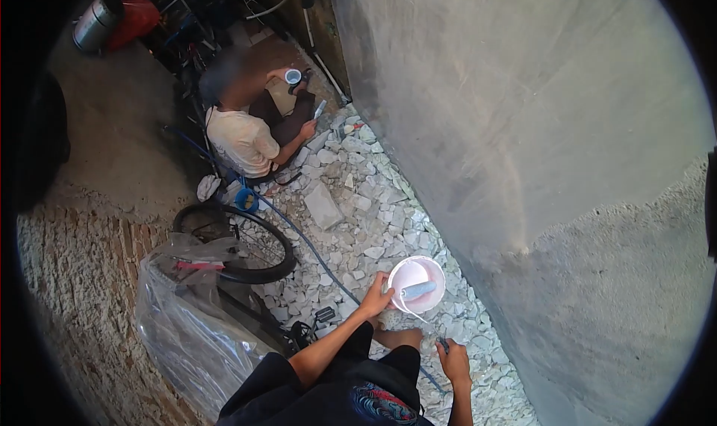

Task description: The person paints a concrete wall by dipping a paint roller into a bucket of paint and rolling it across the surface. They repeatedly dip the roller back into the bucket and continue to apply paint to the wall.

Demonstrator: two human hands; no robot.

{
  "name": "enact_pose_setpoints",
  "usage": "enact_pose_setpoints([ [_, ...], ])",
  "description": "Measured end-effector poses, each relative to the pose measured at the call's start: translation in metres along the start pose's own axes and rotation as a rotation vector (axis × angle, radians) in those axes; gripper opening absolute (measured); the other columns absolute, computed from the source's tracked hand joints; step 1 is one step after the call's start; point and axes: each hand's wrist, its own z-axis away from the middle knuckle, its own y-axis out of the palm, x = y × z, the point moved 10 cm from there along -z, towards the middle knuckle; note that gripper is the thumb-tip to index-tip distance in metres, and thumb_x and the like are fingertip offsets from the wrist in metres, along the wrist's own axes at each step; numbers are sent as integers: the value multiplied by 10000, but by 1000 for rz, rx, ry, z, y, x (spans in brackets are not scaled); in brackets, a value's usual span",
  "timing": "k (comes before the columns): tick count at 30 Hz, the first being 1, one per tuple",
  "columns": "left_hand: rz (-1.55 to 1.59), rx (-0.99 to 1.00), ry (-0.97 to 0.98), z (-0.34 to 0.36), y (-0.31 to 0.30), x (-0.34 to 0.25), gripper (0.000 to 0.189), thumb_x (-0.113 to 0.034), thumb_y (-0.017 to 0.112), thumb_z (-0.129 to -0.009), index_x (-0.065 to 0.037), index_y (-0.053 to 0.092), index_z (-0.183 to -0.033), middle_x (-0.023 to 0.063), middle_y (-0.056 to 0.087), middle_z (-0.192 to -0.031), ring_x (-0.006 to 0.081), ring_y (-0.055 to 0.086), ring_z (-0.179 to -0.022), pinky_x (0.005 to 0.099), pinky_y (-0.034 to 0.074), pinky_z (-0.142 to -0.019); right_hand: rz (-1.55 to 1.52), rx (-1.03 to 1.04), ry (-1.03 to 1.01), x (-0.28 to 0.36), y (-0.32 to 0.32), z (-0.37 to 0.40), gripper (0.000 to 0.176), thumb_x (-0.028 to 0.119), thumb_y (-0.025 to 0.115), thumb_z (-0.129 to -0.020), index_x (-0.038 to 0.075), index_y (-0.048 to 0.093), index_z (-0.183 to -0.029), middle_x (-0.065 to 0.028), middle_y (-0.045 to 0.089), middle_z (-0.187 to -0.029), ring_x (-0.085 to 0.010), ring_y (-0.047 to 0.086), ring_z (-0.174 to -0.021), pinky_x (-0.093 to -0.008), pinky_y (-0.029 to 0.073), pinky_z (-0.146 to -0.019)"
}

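My left hand (pixel 376 297) is closed on the rim of a white bucket (pixel 431 267), holding it above the rubble. Inside the bucket lies the pale blue-grey sleeve of a paint roller (pixel 418 290), on a whitish layer that looks like paint. A thin pale rod runs from the sleeve over the bucket's rim towards my right hand (pixel 455 363). That hand is closed around the roller's dark handle, below and right of the bucket.
Broken white stones (pixel 373 235) cover the ground beside a grey plastered wall (pixel 538 127). On the left stands a bicycle (pixel 263 273) under clear plastic. A blue hose (pixel 317 254) crosses the stones. Further off, a person (pixel 243 138) sits holding a cup-like container (pixel 293 76) and a brush-like tool (pixel 320 109).
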Motion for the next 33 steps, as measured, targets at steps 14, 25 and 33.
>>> enact_pose_setpoints([
  [14, 68, 16, -159, -198, -24, 189, 338, -76, 510, -911, -58, 282, -1161, 216, 350, -1397, 250, 673, -688, 334, 607, -528, -2, -130, -142, -110, 114, -202, 256, 263, 625, -873, 8, 642, -874, -219, 653, -775, -422, 627, -735, -481, 483, -662],
  [25, -177, 310, -265, -382, -22, 294, 339, -111, 517, -915, -88, 282, -1158, 146, 479, -1059, 255, 659, -688, 369, 613, -639, -242, -240, -420, -247, 243, -392, 238, 214, 639, -868, -21, 612, -839, -179, 627, -691, -312, 615, -622, -387, 466, -612],
  [33, -361, 556, -251, -435, 11, 325, 399, -149, 485, -933, -77, 264, -1257, 200, 512, -1115, 303, 667, -815, 417, 585, -743, -379, -312, -471, -304, 316, -449, 240, 214, 653, -875, -23, 613, -875, -151, 623, -684, -245, 592, -591, -361, 463, -580],
])
